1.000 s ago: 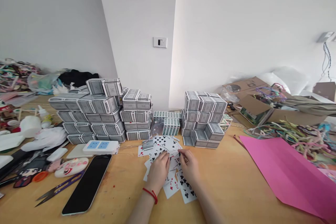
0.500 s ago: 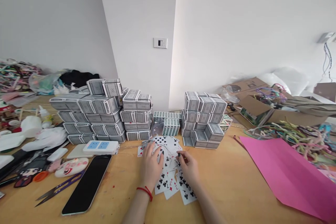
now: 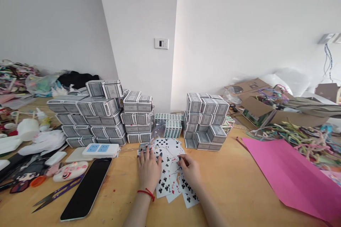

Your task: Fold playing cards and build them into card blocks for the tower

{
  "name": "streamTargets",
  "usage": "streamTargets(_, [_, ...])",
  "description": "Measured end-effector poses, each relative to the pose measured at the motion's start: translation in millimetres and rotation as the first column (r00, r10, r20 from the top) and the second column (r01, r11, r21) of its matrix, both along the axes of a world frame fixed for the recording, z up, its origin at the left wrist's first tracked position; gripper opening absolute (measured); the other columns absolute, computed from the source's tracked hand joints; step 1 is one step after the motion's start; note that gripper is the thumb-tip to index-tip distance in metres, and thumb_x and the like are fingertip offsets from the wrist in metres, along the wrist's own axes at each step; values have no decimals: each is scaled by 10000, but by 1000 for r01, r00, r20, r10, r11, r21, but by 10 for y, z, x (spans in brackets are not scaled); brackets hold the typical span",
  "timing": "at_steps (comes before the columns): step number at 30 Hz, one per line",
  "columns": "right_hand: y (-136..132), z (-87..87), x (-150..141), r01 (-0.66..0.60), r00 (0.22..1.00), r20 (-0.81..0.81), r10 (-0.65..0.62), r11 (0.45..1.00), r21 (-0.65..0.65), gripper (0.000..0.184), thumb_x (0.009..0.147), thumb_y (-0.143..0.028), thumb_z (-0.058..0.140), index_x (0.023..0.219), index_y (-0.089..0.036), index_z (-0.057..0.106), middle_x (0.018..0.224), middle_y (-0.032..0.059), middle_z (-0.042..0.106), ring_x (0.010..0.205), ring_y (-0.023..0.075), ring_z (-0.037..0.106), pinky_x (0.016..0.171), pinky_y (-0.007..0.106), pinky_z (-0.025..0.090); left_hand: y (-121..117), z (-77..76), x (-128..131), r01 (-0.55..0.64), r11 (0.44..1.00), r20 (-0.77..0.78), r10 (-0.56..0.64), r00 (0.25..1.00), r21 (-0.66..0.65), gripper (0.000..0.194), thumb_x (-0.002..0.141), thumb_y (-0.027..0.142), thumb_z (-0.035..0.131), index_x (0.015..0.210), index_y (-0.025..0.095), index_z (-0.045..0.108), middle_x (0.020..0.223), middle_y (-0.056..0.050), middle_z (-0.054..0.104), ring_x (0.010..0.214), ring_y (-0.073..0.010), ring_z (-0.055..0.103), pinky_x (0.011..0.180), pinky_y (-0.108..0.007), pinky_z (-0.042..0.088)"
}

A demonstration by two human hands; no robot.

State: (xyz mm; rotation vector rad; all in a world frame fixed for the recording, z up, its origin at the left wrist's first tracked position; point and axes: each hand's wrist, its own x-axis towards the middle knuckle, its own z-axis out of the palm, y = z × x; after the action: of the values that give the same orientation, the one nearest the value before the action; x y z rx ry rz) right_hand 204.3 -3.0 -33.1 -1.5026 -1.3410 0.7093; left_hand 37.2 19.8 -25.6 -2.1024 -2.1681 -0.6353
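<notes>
Loose playing cards (image 3: 163, 185) lie face up in an overlapping spread on the wooden table. My left hand (image 3: 149, 171), with a red cord at the wrist, rests palm down on the spread's left side, fingers stretched apart. Its fingertips reach a face-down card (image 3: 144, 147) with a grey back. Over the right side of the spread, my right hand (image 3: 190, 171) has thumb and forefinger pinched at the edge of a playing card (image 3: 174, 166) with red marks. Part of the spread is hidden under both hands.
Grey card-pack blocks are stacked at left (image 3: 99, 108) and right (image 3: 206, 108), with green-patterned packs (image 3: 173, 127) between. A phone (image 3: 87, 189), scissors (image 3: 57, 193) and a power strip (image 3: 101, 150) lie left. Pink paper (image 3: 289, 173) and a cardboard box (image 3: 255, 111) are right.
My left hand has moved left from the middle of the cards, spread its fingers and lowered onto the left side. My right hand stays pinched in nearly the same place.
</notes>
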Motion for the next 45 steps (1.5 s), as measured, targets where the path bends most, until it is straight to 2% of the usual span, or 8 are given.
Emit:
streamTargets(3, [-5, 1, 0, -5, 1000, -5, 6, 1000, 22, 308, 768, -381, 448, 869, -177, 655, 637, 35, 675, 606, 196, 625, 601, 294, 485, -2, 6, -4, -36, 999, -11, 36, 999, 17, 503, 841, 365, 402, 1214, 48, 517, 1325, -203, 438, 1229, -375, 345, 997, -487, 293])
streamTargets(9, [-20, 30, -3, -7, 1000, -6, 7, 998, 56, 304, 759, -383, 460, 842, -179, 668, 613, 34, 668, 575, 194, 613, 564, 286, 479, 10, 64, -91, -100, 995, -66, 99, 993, -25, 431, 822, 366, 448, 1200, 188, 550, 1298, -179, 459, 1200, -360, 393, 958, -493, 314])
streamTargets(17, [-3, 34, -3, -7, 1000, 9, 7, 1000, 3, 304, 755, -376, 449, 860, -180, 657, 622, 30, 669, 596, 191, 617, 590, 278, 479, -76, 89, -82, -82, 997, -60, 81, 995, -9, 461, 816, 369, 452, 1203, 136, 546, 1287, -196, 456, 1146, -380, 401, 903, -480, 356])
streamTargets(27, [1, 34, -6, -21, 1000, -9, 21, 1000, 4, 319, 757, -390, 440, 867, -176, 649, 624, 40, 666, 597, 205, 615, 581, 290, 476, -112, 150, -78, -41, 996, 185, 26, 982, 79, 388, 851, 279, 414, 1215, 164, 480, 1091, -136, 608, 927, -274, 573, 732, -363, 449])
streamTargets(31, [4, 28, -3, -16, 1000, -18, 16, 1000, -6, 316, 756, -394, 449, 858, -176, 653, 621, 39, 664, 595, 201, 610, 581, 288, 476, -11, 127, -206, -149, 989, 504, 117, 856, 23, 275, 829, 235, 417, 1053, 164, 559, 904, -96, 680, 770, -222, 632, 644, -317, 476])
streamTargets(35, [-1, 31, -1, -20, 998, -56, 18, 999, -26, 321, 764, -408, 462, 868, -167, 647, 628, 39, 660, 607, 196, 605, 590, 285, 473, 26, 118, -251, -120, 986, 713, 0, 701, 118, 219, 761, 257, 477, 916, 177, 610, 829, -75, 688, 745, -202, 649, 665, -304, 506])
streamTargets(41, [-17, 62, -21, -100, 956, -276, 103, 995, 25, 414, 784, -468, 494, 1032, -152, 591, 775, 59, 670, 612, 164, 575, 590, 276, 461, -119, 142, -65, 300, 913, 760, -399, 513, 276, 215, 763, 238, 466, 907, 185, 616, 844, -51, 681, 760, -185, 652, 700, -288, 518])
streamTargets(45, [-4, 42, -69, -170, 875, -447, 187, 982, 78, 541, 757, -436, 577, 1202, -158, 446, 729, 9, 607, 592, 137, 544, 543, 247, 442, -184, 168, 76, 427, 868, 752, -456, 477, 255, 134, 764, 260, 504, 815, 184, 602, 781, -37, 663, 697, -170, 638, 654, -269, 512])
